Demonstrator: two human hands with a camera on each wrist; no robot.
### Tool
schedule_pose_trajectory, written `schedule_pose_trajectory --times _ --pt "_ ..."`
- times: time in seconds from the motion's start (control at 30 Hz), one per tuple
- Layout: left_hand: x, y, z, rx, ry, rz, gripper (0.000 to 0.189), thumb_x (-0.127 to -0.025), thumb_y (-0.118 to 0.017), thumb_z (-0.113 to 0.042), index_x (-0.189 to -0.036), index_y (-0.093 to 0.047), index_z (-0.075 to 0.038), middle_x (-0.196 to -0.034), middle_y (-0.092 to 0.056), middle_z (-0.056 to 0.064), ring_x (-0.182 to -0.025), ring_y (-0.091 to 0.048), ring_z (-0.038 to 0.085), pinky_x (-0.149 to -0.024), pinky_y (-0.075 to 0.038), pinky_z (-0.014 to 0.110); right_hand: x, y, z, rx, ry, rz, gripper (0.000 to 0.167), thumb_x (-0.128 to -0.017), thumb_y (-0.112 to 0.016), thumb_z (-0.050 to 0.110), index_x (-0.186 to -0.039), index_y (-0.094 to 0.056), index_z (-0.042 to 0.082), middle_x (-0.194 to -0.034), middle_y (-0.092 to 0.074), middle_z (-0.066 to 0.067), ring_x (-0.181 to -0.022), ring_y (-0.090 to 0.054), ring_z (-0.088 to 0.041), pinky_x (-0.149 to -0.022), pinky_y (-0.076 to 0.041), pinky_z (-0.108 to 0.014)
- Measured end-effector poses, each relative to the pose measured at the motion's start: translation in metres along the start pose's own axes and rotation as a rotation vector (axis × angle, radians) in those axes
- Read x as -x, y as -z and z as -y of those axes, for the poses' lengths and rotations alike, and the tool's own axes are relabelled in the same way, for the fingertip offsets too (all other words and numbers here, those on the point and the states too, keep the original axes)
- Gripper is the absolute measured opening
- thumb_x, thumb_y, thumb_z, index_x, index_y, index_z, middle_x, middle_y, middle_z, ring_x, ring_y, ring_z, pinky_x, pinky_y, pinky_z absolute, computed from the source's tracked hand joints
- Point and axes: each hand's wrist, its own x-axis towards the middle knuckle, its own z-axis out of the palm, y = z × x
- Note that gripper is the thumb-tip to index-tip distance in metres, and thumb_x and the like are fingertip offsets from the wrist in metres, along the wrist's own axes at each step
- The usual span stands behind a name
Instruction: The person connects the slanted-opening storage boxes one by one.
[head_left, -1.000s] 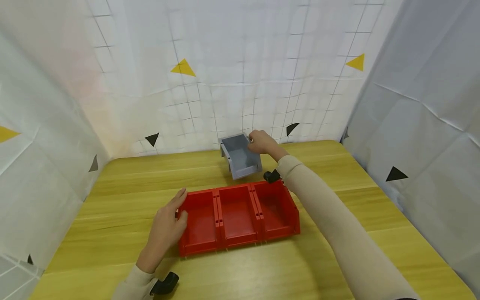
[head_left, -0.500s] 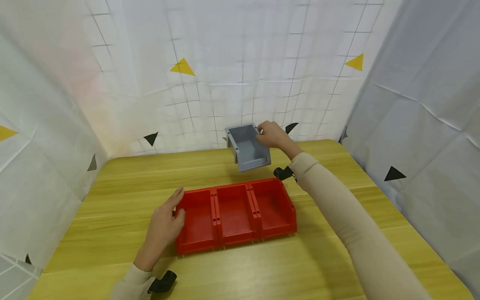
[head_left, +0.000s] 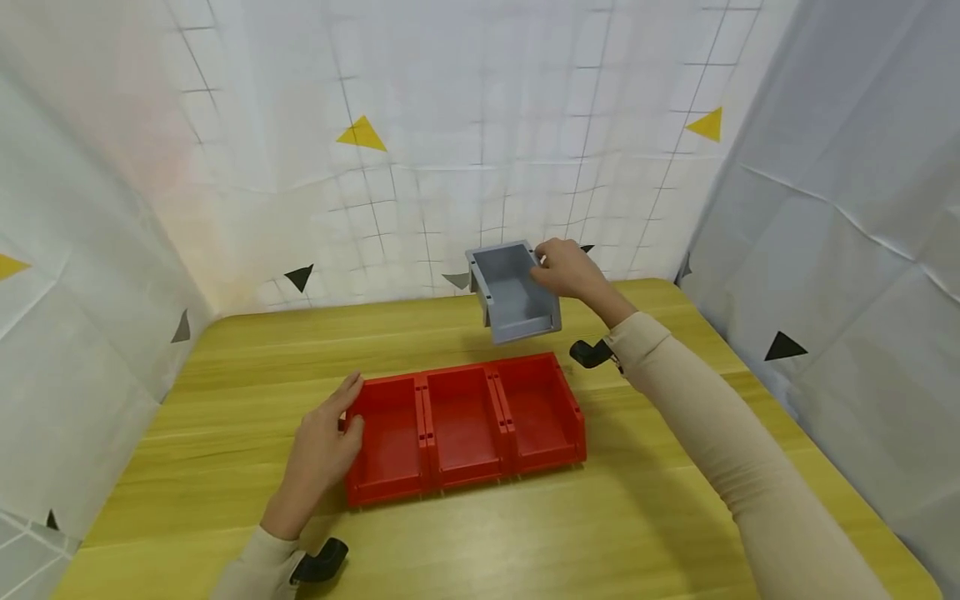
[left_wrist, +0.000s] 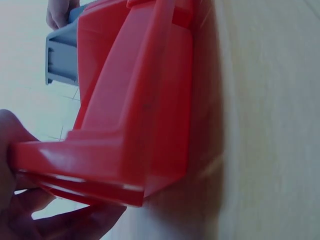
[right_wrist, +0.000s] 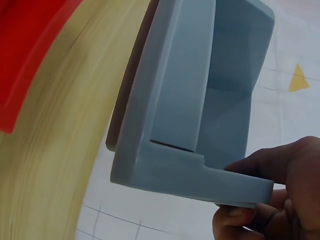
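Note:
Three red storage bins point(head_left: 462, 425) stand side by side on the table, joined in a row. My left hand point(head_left: 318, 446) holds the left wall of the leftmost bin, with the thumb inside and the fingers outside. In the left wrist view the thumb point(left_wrist: 12, 130) lies over that wall and the fingers point(left_wrist: 80, 220) pass under it. Behind the row, a grey storage bin point(head_left: 517, 287) hangs above the table, tilted with its low front toward me. My right hand point(head_left: 573, 271) pinches its right wall. The right wrist view shows the grey bin point(right_wrist: 180, 100) close up, raised over the wood.
The wooden table point(head_left: 480, 550) ends at a white sheet point(head_left: 450, 100) with grid lines and yellow and black triangles. More sheets point(head_left: 862, 208) flank both sides. Black camera mounts point(head_left: 591, 354) stick out at the wrists.
My right hand has lifted the grey bin and carried it to the right. In the head view, the red bins and my left hand sit slightly further left.

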Motion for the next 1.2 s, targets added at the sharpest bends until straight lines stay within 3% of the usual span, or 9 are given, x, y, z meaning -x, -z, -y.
schedule_pose_trajectory --times 0.07,0.2,0.33,0.43,0.57,0.73,0.83,1.1,1.2 --pt "-0.001 0.0 0.002 0.002 0.007 0.004 0.057 -0.097 -0.057 -0.002 -0.153 -0.05 -0.003 -0.158 -0.048 0.007 -0.048 -0.037 0.015 -0.044 -0.038 0.028 0.007 0.003 0.0 -0.008 -0.014 -0.007 0.034 -0.098 -0.052 0.011 -0.119 -0.068 -0.01 -0.102 -0.072 -0.026 -0.071 -0.063 -0.028 -0.062 -0.044 -0.039" --pt "-0.003 0.003 0.006 0.01 0.022 0.014 0.057 -0.098 -0.057 -0.002 -0.154 -0.05 -0.005 -0.158 -0.047 0.005 -0.05 -0.041 0.017 -0.043 -0.039 0.028 0.02 0.008 -0.003 -0.022 -0.032 -0.027 0.032 -0.098 -0.052 0.011 -0.115 -0.068 -0.01 -0.103 -0.072 -0.028 -0.079 -0.067 -0.032 -0.064 -0.047 -0.04" --pt "-0.005 0.005 0.008 0.016 0.025 0.027 0.057 -0.098 -0.057 -0.002 -0.155 -0.05 -0.005 -0.159 -0.046 0.005 -0.054 -0.044 0.018 -0.044 -0.04 0.029 0.033 0.013 -0.009 -0.016 -0.027 -0.054 0.023 -0.097 -0.053 0.01 -0.102 -0.066 -0.008 -0.077 -0.063 -0.018 -0.065 -0.055 -0.024 -0.059 -0.042 -0.037" --pt "-0.006 0.006 0.01 0.02 0.022 0.036 0.057 -0.098 -0.057 -0.002 -0.155 -0.049 -0.005 -0.159 -0.046 0.006 -0.057 -0.046 0.019 -0.045 -0.041 0.028 0.042 0.016 -0.014 -0.011 -0.025 -0.063 0.023 -0.097 -0.053 0.009 -0.103 -0.066 -0.009 -0.066 -0.053 -0.013 -0.058 -0.044 -0.02 -0.056 -0.036 -0.036" --pt "-0.007 0.007 0.012 0.02 0.017 0.035 0.057 -0.098 -0.057 -0.001 -0.154 -0.05 -0.004 -0.159 -0.047 0.006 -0.058 -0.047 0.019 -0.045 -0.04 0.029 0.055 0.021 -0.019 -0.005 -0.028 -0.077 0.034 -0.097 -0.054 0.008 -0.121 -0.065 -0.013 -0.071 -0.065 -0.016 -0.056 -0.049 -0.018 -0.055 -0.037 -0.035" --pt "-0.008 0.009 0.015 0.012 0.016 0.043 0.057 -0.098 -0.055 -0.003 -0.155 -0.049 -0.005 -0.159 -0.046 0.005 -0.064 -0.052 0.02 -0.045 -0.041 0.029 0.074 0.026 -0.023 -0.01 -0.036 -0.094 0.029 -0.096 -0.052 0.006 -0.112 -0.065 -0.012 -0.053 -0.042 -0.003 -0.049 -0.033 -0.014 -0.052 -0.031 -0.034" --pt "-0.009 0.01 0.016 0.005 0.014 0.046 0.057 -0.098 -0.055 -0.003 -0.155 -0.049 -0.005 -0.16 -0.045 0.005 -0.069 -0.056 0.022 -0.046 -0.042 0.029 0.084 0.028 -0.025 -0.019 -0.039 -0.089 0.032 -0.096 -0.052 0.007 -0.118 -0.065 -0.012 -0.051 -0.035 0.001 -0.048 -0.028 -0.012 -0.052 -0.03 -0.034" --pt "-0.011 0.013 0.019 0.007 0.001 0.056 0.057 -0.098 -0.055 -0.002 -0.155 -0.049 -0.004 -0.16 -0.045 0.007 -0.076 -0.06 0.024 -0.048 -0.044 0.029 0.107 0.032 -0.027 0.006 -0.043 -0.095 0.012 -0.096 -0.052 0.008 -0.093 -0.06 -0.001 -0.053 -0.028 0.003 -0.049 -0.025 -0.013 -0.053 -0.026 -0.035" --pt "-0.012 0.014 0.02 0.012 0.008 0.055 0.058 -0.098 -0.055 -0.002 -0.155 -0.048 -0.004 -0.16 -0.045 0.007 -0.073 -0.059 0.023 -0.046 -0.042 0.029 0.114 0.032 -0.028 0.028 -0.032 -0.111 0.013 -0.095 -0.052 0.007 -0.083 -0.053 0.002 -0.054 -0.027 0.004 -0.05 -0.024 -0.014 -0.054 -0.025 -0.035"
